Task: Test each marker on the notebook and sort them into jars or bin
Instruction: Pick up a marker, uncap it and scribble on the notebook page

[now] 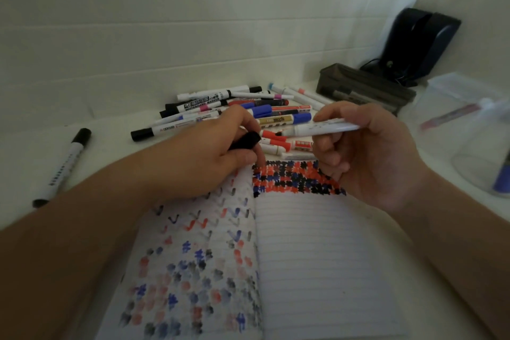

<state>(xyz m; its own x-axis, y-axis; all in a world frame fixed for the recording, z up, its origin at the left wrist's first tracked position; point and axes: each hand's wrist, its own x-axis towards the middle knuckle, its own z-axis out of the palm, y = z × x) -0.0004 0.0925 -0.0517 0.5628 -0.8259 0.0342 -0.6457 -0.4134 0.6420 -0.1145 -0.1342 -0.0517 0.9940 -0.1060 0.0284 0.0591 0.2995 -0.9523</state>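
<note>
An open lined notebook (317,257) lies in front of me, its pages covered with red, blue and black test marks. My right hand (369,152) grips a white marker (323,128) held level above the top of the notebook, its uncapped tip pointing left. My left hand (209,152) pinches the marker's black cap (245,141) just left of that tip. Behind both hands lies a pile of several markers (242,110) with black, blue and red caps.
A lone black-capped marker (63,165) lies on the white table at the left. Clear plastic jars (474,130) stand at the right, one holding a blue-capped marker. A dark grey bin (364,85) and a black device (419,44) sit at the back right by the wall.
</note>
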